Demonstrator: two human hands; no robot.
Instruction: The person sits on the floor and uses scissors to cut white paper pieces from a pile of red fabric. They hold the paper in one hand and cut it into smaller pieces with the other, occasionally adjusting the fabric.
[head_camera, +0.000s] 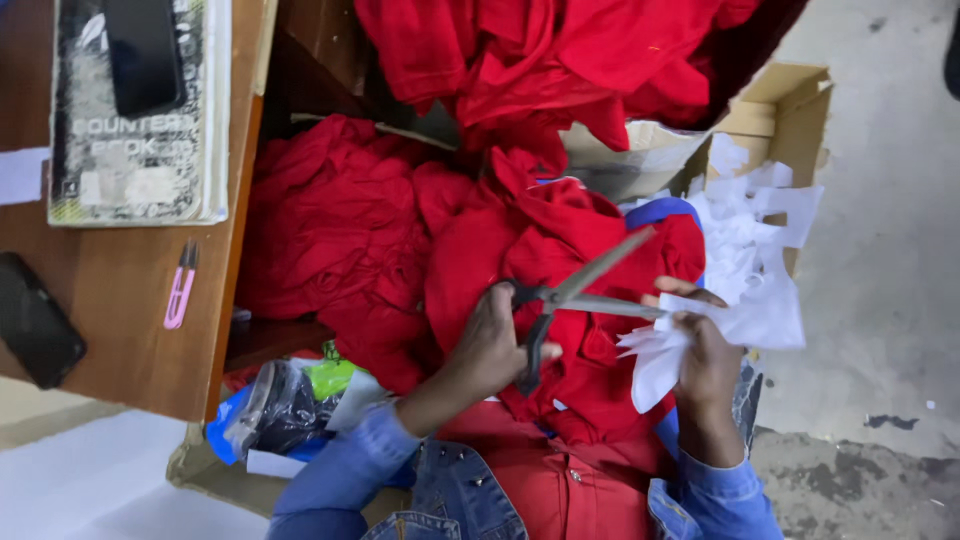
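My left hand (490, 345) grips the dark handles of a pair of large scissors (585, 290), whose blades stand apart and point right. My right hand (705, 360) holds a bunch of white cut pieces (760, 310), paper or thin fabric, with one blade touching their edge. Both hands hover over red cloth (560, 230) heaped in my lap. Blue denim sleeves cover both forearms.
More red garments (340, 230) pile up at left and top. A cardboard box (790, 110) with white scraps sits at right. The wooden table (120, 330) at left carries a notebook (135, 150), two black phones (145, 50) (35, 330) and pink thread snips (180, 290). Plastic bags (290, 400) lie below.
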